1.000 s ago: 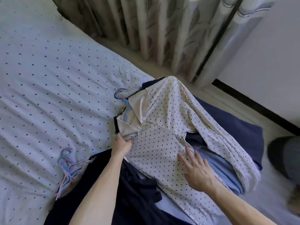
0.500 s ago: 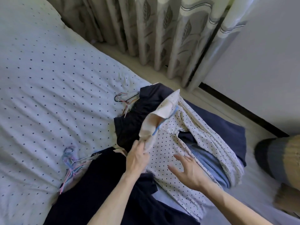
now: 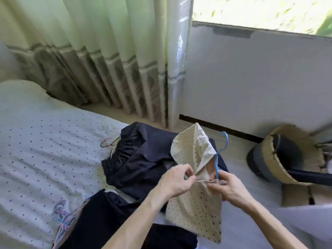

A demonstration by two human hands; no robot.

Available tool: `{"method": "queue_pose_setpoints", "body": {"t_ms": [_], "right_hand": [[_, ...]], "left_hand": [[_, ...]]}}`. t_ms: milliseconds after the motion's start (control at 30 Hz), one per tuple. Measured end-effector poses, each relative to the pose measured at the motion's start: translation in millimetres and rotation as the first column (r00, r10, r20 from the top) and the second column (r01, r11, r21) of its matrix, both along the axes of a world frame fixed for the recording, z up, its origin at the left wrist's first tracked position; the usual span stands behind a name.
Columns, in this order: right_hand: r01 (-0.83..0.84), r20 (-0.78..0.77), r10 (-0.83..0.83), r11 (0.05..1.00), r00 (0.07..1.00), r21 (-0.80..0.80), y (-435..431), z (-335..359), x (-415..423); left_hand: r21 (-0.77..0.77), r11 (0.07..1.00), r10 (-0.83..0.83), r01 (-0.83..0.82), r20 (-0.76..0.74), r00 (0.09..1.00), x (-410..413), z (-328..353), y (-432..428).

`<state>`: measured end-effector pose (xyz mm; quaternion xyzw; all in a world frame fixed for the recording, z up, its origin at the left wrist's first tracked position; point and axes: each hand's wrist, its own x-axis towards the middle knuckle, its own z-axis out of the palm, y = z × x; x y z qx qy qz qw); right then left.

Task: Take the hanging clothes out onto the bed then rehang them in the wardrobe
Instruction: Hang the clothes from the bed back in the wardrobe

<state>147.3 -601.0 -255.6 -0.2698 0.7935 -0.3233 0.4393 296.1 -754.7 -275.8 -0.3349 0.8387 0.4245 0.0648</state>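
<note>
Cream dotted shirt [image 3: 195,211], held up by its collar end at the near right of the bed [image 3: 45,144], lower part trailing down toward the dark pile. Pinched at the neck opening by the left grip [image 3: 177,182], thumb and fingers closed on the cloth edge. Pinched likewise by the right grip [image 3: 229,187], fingers curled on the fabric just beside the blue hanger [image 3: 217,164] (whether touching the wire itself, impossible to tell). Hanger partly inside the shirt, hook poking up and out to the right of the raised collar.

Under and left of the shirt, a heap of dark navy clothes [image 3: 142,159] spread over the bed's near corner. At the near left of that heap, a tangle of pastel wire hangers [image 3: 62,219] on the dotted sheet. Further back, another thin hanger [image 3: 109,142] sticking out beside a gathered waistband.

On the floor to the right, a woven basket [image 3: 276,159], dark inside. Beyond the bed, pleated curtains [image 3: 93,65] reaching the floor, a pale wall [image 3: 251,78] and a bright window [image 3: 260,9] above it.
</note>
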Motion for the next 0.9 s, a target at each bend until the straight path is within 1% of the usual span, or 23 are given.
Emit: {"method": "queue_pose_setpoints", "body": {"t_ms": [67,133,200,233,267,333,367,433,500,600,700,800,833,900], "right_hand": [[-0.002,-0.026,0.001,1.0,1.0,-0.013,50.8,27.8,-20.7],[0.017,-0.066,-0.02,0.999,0.998,-0.047,104.5,57.5,-37.6],[0.075,-0.068,-0.082,0.992,0.994,-0.099,159.5,89.1,-48.8],[0.112,-0.063,-0.121,0.985,0.991,-0.132,188.7,104.7,-51.6],[0.15,-0.064,-0.161,0.976,0.985,-0.158,217.3,118.8,-52.5],[0.24,-0.066,-0.256,0.952,0.964,-0.192,277.0,140.2,-49.5],[0.295,-0.072,-0.315,0.934,0.946,-0.204,305.1,147.7,-46.5],[0.422,-0.095,-0.448,0.882,0.889,-0.21,359.4,154.4,-38.6],[0.537,-0.145,-0.566,0.82,0.811,-0.196,412.0,152.8,-30.1],[0.658,-0.239,-0.681,0.731,0.692,-0.179,485.4,144.8,-15.0],[0.777,-0.296,-0.786,0.604,0.543,-0.178,547.2,136.5,5.4],[0.866,-0.412,-0.82,0.484,0.397,-0.129,593.9,131.1,25.2],[0.882,-0.459,-0.806,0.461,0.373,-0.093,606.1,129.4,30.6],[0.897,-0.525,-0.767,0.442,0.369,-0.016,622.3,128.3,37.7]], "left_hand": [[-0.137,0.99,-0.047,0.026,-0.155,0.987,-36.8,31.6,9.8],[-0.257,0.955,-0.222,0.145,-0.301,0.927,-81.0,70.2,42.9],[-0.357,0.882,-0.437,0.307,-0.378,0.816,-122.6,111.4,96.7],[-0.367,0.842,-0.528,0.396,-0.409,0.744,-141.3,130.9,129.0],[-0.319,0.815,-0.579,0.483,-0.438,0.688,-156.5,148.3,161.1],[-0.133,0.77,-0.6,0.625,-0.483,0.637,-180.1,173.1,223.0],[-0.089,0.743,-0.61,0.663,-0.495,0.618,-189.8,182.4,250.1],[-0.133,0.7,-0.655,0.701,-0.51,0.557,-209.3,190.5,301.5],[-0.13,0.655,-0.684,0.744,-0.519,0.512,-224.3,191.3,351.3],[-0.139,0.613,-0.698,0.778,-0.557,0.451,-240.9,190.0,418.9],[-0.151,0.566,-0.711,0.81,-0.587,0.388,-253.3,189.7,474.9],[-0.161,0.524,-0.723,0.837,-0.604,0.336,-265.5,191.9,519.2],[-0.159,0.521,-0.721,0.839,-0.608,0.332,-270.5,192.1,531.3],[-0.156,0.526,-0.718,0.836,-0.609,0.338,-282.6,190.4,551.6]]}}
